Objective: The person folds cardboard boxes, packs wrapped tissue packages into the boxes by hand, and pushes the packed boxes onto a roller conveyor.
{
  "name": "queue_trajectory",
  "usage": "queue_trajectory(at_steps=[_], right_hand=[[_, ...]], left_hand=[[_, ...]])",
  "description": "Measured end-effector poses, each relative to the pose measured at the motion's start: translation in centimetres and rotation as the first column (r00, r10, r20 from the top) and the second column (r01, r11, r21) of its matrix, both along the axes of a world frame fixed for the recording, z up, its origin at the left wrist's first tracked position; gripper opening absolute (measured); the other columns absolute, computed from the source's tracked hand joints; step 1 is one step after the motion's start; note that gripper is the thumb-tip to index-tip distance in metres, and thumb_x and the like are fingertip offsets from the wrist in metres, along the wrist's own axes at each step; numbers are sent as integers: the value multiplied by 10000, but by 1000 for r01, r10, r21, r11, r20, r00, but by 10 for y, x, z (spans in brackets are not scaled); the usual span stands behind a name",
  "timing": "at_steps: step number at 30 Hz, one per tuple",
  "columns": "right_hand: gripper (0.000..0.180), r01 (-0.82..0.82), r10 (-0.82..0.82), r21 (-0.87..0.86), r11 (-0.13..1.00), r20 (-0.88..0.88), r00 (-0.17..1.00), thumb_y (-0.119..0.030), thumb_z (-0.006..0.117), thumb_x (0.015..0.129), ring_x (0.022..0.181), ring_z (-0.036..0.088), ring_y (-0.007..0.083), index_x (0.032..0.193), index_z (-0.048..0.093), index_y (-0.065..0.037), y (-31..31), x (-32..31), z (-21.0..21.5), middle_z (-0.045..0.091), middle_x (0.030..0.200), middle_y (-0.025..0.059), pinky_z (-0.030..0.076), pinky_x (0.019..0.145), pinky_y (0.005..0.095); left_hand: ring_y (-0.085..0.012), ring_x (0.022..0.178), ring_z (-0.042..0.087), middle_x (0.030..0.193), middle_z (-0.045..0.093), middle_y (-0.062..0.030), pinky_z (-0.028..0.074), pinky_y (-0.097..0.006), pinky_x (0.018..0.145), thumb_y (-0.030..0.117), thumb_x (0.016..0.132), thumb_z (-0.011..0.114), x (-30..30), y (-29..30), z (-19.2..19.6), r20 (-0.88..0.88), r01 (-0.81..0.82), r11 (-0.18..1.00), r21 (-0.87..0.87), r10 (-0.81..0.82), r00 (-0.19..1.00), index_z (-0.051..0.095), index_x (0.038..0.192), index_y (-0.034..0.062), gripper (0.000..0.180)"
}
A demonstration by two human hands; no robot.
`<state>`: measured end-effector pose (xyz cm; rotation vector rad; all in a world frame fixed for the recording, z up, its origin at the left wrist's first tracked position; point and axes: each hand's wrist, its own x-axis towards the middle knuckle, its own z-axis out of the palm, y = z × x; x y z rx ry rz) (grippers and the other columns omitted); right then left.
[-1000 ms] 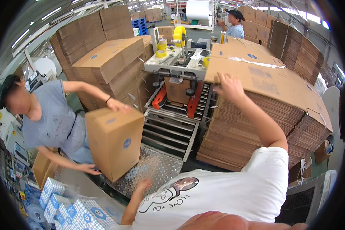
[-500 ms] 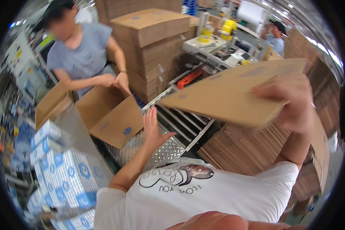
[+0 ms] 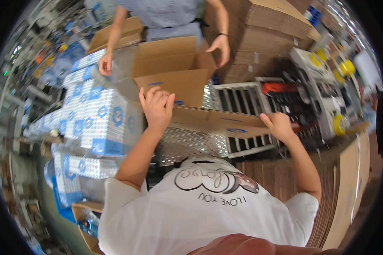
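Over ribbed plate (image 3: 187, 142) | left hand (image 3: 157, 107), right hand (image 3: 278, 126): fingers clasp flat carton (image 3: 217, 121) | open box (image 3: 170, 70) contents unseen

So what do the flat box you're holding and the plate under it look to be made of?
The flattened carton, gripped by the left hand and right hand, looks like brown corrugated cardboard: matte, with folded flaps. The work surface beneath seems to be metal tread plate, probably aluminium: shiny, silvery, with a raised repeating pattern.
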<state>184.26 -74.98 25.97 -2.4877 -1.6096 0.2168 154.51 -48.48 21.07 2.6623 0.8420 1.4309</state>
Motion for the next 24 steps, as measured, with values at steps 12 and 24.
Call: queue_trajectory(at_steps=[12, 24], right_hand=[[357, -128, 143, -115, 985, 125, 982, -301, 762, 755, 802, 652, 389, 920, 701, 10, 50, 71, 20, 657, 811, 253, 520, 705, 431], [988, -610, 469, -426, 668, -396, 790, -598, 559, 854, 1297, 403, 364, 1472, 124, 38, 114, -21, -45, 399, 1387, 294, 337, 1060, 413]], left_hand=[[-352, 1433, 120, 1510, 117, -272, 153, -409, 1159, 157, 700, 726, -30, -20, -17, 560, 284, 755, -591, 131, 818, -22, 1470, -59, 1095], [-425, 1443, 78, 1536, 168, -270, 20, -562, 1152, 530, 905, 469, 70, -32, -98, -636, 42, 845, -533, -432, 639, 442, 1394, 37, 695]])
